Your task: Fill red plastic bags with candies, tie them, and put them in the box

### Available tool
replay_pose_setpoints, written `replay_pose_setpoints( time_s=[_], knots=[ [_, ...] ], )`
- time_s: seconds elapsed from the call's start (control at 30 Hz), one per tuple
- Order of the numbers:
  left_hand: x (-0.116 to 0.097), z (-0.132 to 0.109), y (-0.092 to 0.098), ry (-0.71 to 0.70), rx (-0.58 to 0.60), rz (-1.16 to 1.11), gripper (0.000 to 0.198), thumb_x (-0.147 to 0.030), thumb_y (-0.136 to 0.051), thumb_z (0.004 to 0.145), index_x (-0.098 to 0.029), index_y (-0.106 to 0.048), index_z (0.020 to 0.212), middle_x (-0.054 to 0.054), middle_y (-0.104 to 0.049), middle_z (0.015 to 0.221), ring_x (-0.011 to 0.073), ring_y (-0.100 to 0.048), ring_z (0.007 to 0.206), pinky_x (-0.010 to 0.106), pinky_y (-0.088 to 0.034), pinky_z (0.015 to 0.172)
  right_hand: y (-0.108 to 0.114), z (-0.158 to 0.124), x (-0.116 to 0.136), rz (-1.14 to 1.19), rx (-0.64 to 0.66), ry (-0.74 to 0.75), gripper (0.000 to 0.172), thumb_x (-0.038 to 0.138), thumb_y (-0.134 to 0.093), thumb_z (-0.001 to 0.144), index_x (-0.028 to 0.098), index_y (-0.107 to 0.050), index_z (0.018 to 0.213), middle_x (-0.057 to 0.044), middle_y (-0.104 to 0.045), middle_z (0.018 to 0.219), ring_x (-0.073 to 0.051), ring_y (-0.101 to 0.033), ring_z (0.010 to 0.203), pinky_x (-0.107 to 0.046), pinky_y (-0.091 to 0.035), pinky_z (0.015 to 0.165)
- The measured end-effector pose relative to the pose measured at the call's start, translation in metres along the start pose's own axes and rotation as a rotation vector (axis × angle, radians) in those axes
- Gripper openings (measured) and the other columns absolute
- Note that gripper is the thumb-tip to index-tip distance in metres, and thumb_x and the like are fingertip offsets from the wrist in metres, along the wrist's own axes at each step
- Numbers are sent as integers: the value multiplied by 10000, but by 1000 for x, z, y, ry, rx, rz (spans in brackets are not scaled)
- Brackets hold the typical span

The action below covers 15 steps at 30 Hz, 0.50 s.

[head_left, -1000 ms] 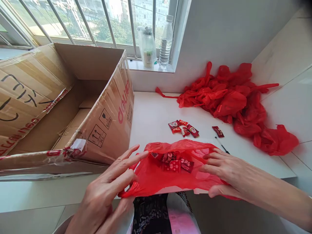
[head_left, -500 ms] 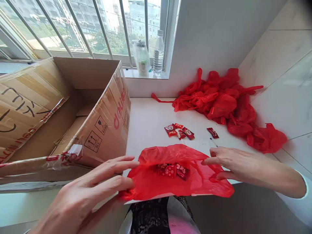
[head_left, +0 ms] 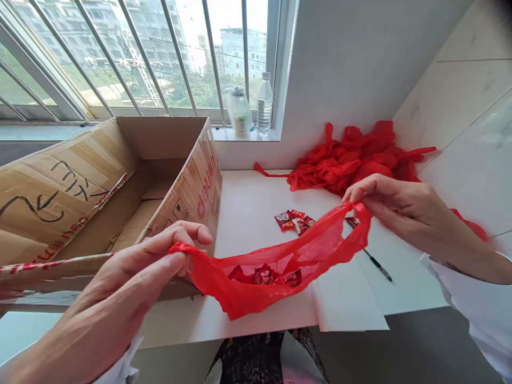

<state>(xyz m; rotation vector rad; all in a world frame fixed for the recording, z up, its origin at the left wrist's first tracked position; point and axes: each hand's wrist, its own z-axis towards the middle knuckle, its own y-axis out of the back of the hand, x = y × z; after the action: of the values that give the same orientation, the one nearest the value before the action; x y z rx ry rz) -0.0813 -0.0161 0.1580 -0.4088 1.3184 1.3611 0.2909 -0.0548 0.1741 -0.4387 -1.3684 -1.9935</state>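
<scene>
A red plastic bag (head_left: 256, 298) hangs stretched between my hands above the table's front part. My left hand (head_left: 148, 277) pinches one handle between thumb and fingers. The other handle is gripped by my right hand (head_left: 392, 213), held higher and to the right. Inside the sagging bag lie several small dark-red packets (head_left: 264, 274), partly covered by its film. Behind the bag, a few more small red packets (head_left: 294, 220) rest in a cluster on the white table (head_left: 248, 213). One single packet (head_left: 352, 221) shows in part through and beside the right handle.
An open cardboard box (head_left: 196, 186) stands at the left. A heap of red plastic bags (head_left: 344, 160) lies against the back wall. White paper (head_left: 344, 304) and a black pen (head_left: 380, 268) are at the right front. A water bottle (head_left: 264, 106) stands on the windowsill.
The bag was resting on the table with my hands at its sides. Now both hands grip its handles and it is lifted and pulled wide, uncovering the paper and pen.
</scene>
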Motion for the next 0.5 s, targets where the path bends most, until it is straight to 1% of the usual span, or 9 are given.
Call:
replay_pose_setpoints(
  time_s=[0.07, 0.1, 0.17, 0.23, 0.27, 0.33, 0.4, 0.43, 0.5],
  knots=[
    [-3, 0, -3, 161, 54, -233, 270, -352, -429, 936, -296, -615, 1123, 39, -610, 1265, 234, -659, 1004, 317, -598, 755, -8, -1, 5, 242, -83, -80, 137, 363, -521, 905, 247, -591, 885, -27, -634, 968, -136, -583, 776, -243, -443, 587],
    [-5, -1, -5, 169, 68, -315, 306, -384, -456, 922, -306, -567, 1196, 55, -563, 1331, 263, -619, 1096, 347, -587, 819, -12, -1, 7, 369, -84, -118, 126, 355, -523, 906, 247, -580, 875, -27, -632, 990, -135, -588, 796, -238, -454, 599],
    [-7, 0, -10, 67, 87, -328, 460, -425, -548, 873, -330, -456, 1314, 65, -488, 1405, 294, -509, 1239, 384, -527, 941, -19, 0, 10, 578, -52, -177, 108, 338, -529, 908, 242, -558, 868, -21, -640, 960, -128, -592, 786, -230, -469, 616],
    [-8, 3, -20, -9, 145, -234, 627, -412, -631, 826, -377, -346, 1383, 57, -468, 1409, 293, -455, 1276, 397, -486, 981, -28, 3, 13, 715, -58, -207, 86, 316, -533, 909, 238, -550, 878, -9, -643, 901, -118, -592, 758, -223, -476, 622],
    [-7, 6, -26, -16, 189, -193, 696, -397, -656, 811, -398, -293, 1404, 58, -503, 1362, 281, -487, 1232, 391, -494, 953, -33, 5, 15, 749, -77, -207, 70, 298, -540, 907, 234, -554, 880, -3, -639, 881, -111, -587, 744, -216, -474, 616],
    [-5, 12, -42, 9, 255, -169, 778, -398, -666, 800, -400, -211, 1431, 48, -610, 1125, 217, -591, 985, 335, -528, 803, -46, 11, 20, 773, -94, -160, 48, 259, -544, 902, 225, -568, 877, 5, -624, 844, -98, -573, 719, -201, -464, 600],
    [-2, 19, -61, 67, 296, -195, 829, -441, -665, 780, -335, -181, 1445, -7, -584, 838, 145, -546, 709, 265, -489, 623, -62, 16, 29, 772, -55, -81, 50, 218, -536, 901, 216, -579, 876, 13, -604, 812, -80, -551, 680, -189, -455, 586],
    [-1, 22, -70, 98, 315, -195, 860, -457, -680, 754, -299, -191, 1443, -29, -540, 769, 129, -501, 650, 248, -459, 577, -70, 19, 35, 766, -19, -34, 64, 199, -524, 905, 210, -582, 879, 15, -597, 804, -76, -546, 676, -187, -455, 591],
    [-1, 26, -85, 131, 347, -145, 855, -462, -715, 702, -255, -279, 1408, -34, -517, 759, 138, -487, 673, 253, -445, 590, -84, 21, 50, 740, 87, 82, 111, 159, -486, 913, 199, -585, 889, 12, -599, 804, -75, -554, 688, -191, -462, 609]
  ],
)
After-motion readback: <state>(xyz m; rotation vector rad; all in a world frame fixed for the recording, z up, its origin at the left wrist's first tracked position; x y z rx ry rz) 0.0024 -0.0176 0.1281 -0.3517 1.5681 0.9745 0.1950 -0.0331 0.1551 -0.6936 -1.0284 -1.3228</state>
